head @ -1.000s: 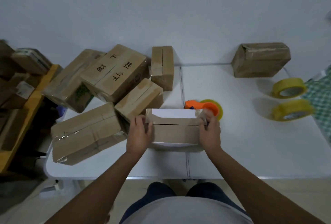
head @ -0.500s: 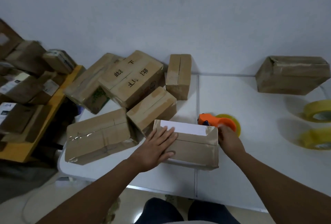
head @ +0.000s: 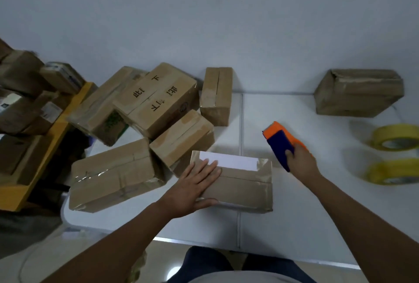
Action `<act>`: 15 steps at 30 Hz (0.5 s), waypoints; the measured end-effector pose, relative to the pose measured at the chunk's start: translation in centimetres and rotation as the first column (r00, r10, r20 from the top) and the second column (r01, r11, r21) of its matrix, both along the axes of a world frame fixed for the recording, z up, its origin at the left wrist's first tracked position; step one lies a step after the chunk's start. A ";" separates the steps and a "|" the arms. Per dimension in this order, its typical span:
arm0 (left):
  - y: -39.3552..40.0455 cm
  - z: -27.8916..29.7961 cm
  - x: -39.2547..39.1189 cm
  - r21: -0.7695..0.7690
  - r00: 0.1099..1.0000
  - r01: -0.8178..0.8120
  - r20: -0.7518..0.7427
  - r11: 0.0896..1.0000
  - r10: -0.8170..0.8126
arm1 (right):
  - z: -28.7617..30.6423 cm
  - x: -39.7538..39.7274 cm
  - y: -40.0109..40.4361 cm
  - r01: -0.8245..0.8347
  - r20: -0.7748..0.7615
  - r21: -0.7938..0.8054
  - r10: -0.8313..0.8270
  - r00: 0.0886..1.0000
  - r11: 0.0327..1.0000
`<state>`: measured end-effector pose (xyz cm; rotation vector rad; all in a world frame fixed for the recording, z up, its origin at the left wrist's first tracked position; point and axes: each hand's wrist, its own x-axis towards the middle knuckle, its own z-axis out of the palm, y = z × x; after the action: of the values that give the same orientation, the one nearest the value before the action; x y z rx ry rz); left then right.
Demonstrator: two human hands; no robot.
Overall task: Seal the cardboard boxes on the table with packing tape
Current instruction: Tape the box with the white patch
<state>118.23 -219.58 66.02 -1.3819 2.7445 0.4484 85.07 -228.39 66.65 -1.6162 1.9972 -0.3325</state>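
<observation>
My left hand [head: 197, 186] presses flat on the box [head: 238, 183], right hand [head: 300, 160] grips the tape dispenser [head: 281, 144], next bring it onto the seam.

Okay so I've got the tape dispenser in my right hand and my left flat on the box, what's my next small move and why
Probably bring the tape dispenser over to the right end of the box and start a strip along its top seam. The right hand grips the dispenser off to the box's right, clear of it, while the left hand lies flat on the lid, steadying it.
</observation>
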 end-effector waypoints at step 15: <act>-6.3 0.1 -7.6 0.054 0.974 0.082 -0.217 0.995 -0.068 | 12.0 1.3 0.9 -0.169 0.219 -0.054 0.177 0.959 0.984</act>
<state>110.59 -225.89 66.07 -1.2796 2.9100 0.7138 86.36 -227.48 78.69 -1.6808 1.6787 -0.4624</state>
